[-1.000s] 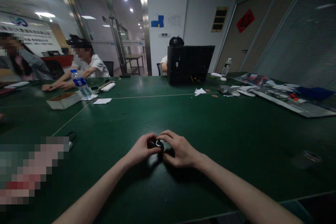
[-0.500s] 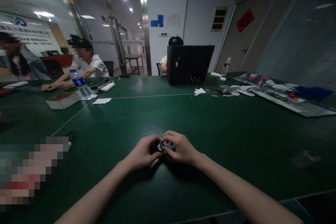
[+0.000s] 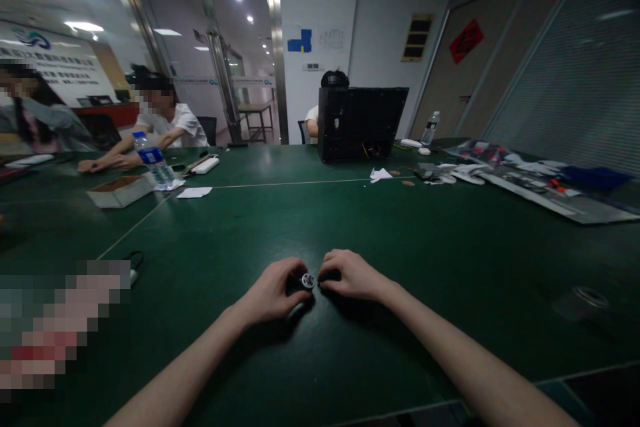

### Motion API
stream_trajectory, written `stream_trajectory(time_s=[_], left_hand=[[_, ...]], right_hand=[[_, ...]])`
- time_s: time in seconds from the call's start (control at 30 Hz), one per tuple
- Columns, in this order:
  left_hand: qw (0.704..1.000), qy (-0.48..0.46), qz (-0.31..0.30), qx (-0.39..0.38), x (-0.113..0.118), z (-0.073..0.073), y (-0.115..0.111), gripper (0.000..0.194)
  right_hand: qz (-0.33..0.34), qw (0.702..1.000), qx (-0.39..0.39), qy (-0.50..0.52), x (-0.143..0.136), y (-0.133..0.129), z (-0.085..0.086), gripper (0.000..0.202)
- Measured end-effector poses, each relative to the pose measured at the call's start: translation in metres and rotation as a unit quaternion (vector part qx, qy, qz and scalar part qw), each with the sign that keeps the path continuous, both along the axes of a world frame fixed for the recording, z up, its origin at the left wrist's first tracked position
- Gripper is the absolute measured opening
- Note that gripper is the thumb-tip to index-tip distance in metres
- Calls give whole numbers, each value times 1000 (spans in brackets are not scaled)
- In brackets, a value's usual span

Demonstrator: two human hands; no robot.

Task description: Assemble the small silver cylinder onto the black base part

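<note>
Black small cylinder [image 3: 308, 281], pale ringed end, gripped by left hand [image 3: 278, 288]; right hand [image 3: 354, 275] curled, grip unclear.

Blk case [image 3: 357, 121], blue-cap btl [image 3: 156, 165], open box [image 3: 113, 198]

Seen from the person's two hands, an open lane of green tabletop [image 3: 280, 213] ran toward twelve o'clock, ending at a black case [image 3: 363, 123] just past twelve, with crumpled paper [image 3: 381, 175] before it at one. The left hand [image 3: 280, 285], around a round black piece [image 3: 308, 281], and the right hand [image 3: 353, 277] left only a slim gap between them. At ten, a white box [image 3: 120, 192] and a bottle [image 3: 163, 170] blocked the way; at two, a cluttered board [image 3: 575, 207]. Toward three, bare surface reached a jar [image 3: 583, 303]. Forearms closed off seven and five.
</note>
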State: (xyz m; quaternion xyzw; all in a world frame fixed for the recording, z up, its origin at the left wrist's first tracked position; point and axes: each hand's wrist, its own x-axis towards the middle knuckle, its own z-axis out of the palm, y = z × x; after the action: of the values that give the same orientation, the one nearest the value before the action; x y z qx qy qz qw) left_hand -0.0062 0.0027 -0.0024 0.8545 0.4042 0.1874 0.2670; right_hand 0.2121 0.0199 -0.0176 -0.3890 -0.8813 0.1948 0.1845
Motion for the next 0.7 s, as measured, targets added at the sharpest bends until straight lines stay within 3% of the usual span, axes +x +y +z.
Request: stream_trajectory(time_s=[0.37,0.7], left_hand=[[1000,26,1,-2,-1,4,-2,28],[1000,24,3,4,-3,2,-2,38]], right_hand=[[22,1000,2,-13,3,0,1,20],[20,993,-41,107,-8,-9,4,34]])
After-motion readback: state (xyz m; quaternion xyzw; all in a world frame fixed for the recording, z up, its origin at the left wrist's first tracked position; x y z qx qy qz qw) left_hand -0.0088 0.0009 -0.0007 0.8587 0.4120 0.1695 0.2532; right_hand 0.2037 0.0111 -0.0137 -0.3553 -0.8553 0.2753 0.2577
